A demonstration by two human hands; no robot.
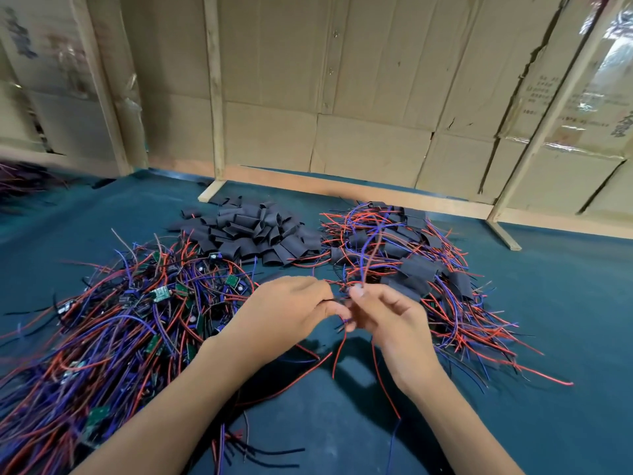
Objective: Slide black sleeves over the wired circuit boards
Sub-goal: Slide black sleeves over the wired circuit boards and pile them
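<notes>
both hands meet at the middle of the dark teal felt-covered worktop [548, 303], just in front of the person. the left hand [284, 310] has its fingers curled round something small and dark; whether that is a sleeve or a board i cannot tell, as the fingers hide it. the right hand [387, 317] pinches a gathered bunch of thin red and purple wires [368, 265] between thumb and forefinger, probably to keep the leads together so a sleeve can pass over them.

the supplies sit in reach by stage: a tangled heap of bare green circuit boards with red, purple and black wires [137, 303] at the left, a pile of short flat black sleeves [253, 231] straight ahead, and a heap of boards already covered in black sleeves [418, 269] at the right, likely the finished lot.

open felt lies near the person and far right. a cardboard wall on pale wooden framing [342, 132] closes the back edge.
</notes>
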